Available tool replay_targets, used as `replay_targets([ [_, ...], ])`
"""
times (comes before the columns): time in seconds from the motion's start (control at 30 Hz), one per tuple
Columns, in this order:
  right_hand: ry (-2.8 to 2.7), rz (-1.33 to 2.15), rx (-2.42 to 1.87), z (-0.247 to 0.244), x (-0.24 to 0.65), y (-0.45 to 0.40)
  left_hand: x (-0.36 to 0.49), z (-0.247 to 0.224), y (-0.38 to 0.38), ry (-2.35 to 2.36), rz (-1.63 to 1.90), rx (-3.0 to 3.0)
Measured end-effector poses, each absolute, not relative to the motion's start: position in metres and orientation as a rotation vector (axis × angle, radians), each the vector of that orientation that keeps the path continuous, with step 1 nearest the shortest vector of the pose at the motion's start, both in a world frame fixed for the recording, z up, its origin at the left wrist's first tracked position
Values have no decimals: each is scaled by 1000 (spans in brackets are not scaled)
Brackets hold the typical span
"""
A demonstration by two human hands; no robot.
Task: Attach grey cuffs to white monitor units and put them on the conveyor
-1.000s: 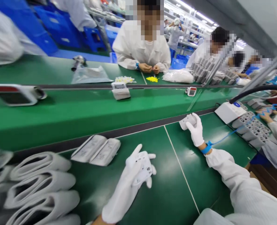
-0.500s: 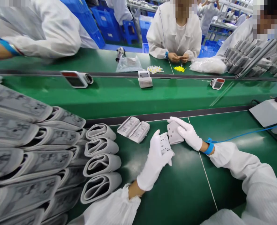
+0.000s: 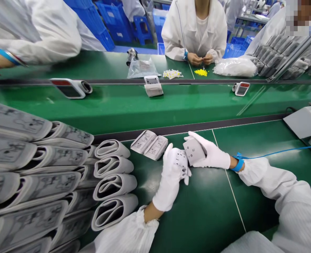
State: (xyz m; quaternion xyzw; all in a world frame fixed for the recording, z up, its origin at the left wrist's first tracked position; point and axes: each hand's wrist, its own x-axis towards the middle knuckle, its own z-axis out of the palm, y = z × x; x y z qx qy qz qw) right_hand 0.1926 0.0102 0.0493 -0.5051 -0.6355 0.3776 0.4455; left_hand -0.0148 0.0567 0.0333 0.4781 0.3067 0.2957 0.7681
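My gloved left hand (image 3: 169,181) is closed round a white plastic monitor housing (image 3: 181,159) with small dark slots. Just to its right, my gloved right hand (image 3: 214,154) grips a grey blood pressure cuff (image 3: 194,151), its holed, flat face turned up and tilted. The cuff and the housing are very close together; whether they touch I cannot tell. Beyond my left hand, another cuff (image 3: 155,147) with printed drawings lies on the green bench (image 3: 202,211). A blue strap (image 3: 239,164) circles my right wrist.
Stacked rolled cuffs (image 3: 114,191) fill the left side. Wrist monitors (image 3: 72,88) sit along the green conveyor (image 3: 118,112). Across it, a co-worker's hands (image 3: 200,59) are above yellow pieces (image 3: 201,72). A blue cord (image 3: 273,151) runs right from my wrist, near a grey box (image 3: 303,121).
My right hand has turned, tilting the cuff and bringing more of its face into view. My left hand has shifted slightly left and turned the housing. The camera view has moved a little.
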Motion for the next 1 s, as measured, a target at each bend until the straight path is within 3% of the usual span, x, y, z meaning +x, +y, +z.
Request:
replay_targets([
  [0.47,-1956,417,-1320,40,186,2,-23,42,58,603,518,1135],
  [1.0,-1988,212,-1319,41,176,-7,-20,40,64,573,498,1231],
])
